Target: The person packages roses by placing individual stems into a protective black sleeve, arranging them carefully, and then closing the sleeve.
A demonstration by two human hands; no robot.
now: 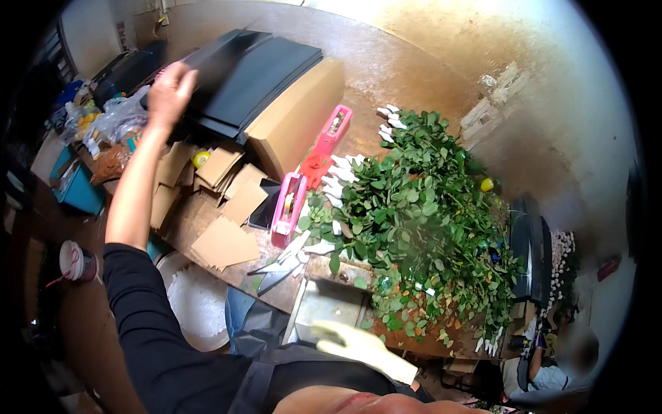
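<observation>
My bare left hand (171, 95) reaches to the near left corner of a stack of black sheets (269, 72). Its thumb lies over the top sheet, which is smeared by motion, and the other fingers seem to curl round the edge. My right hand (352, 343), in a pale yellow glove, hovers by my body over a grey metal box (327, 303). Its fingers stretch out, blurred, with nothing seen in them. Beyond it lies a large heap of leafy green stems (414, 207), some ends in white wrapping (340, 176).
Pink tape dispensers (288, 210), cardboard pieces (224, 243) and scissors (276, 274) lie on the table. A large cardboard sheet (296, 117) leans against the stack. A white bucket (196, 303) stands below the table edge. Another person (545, 372) works at the lower right.
</observation>
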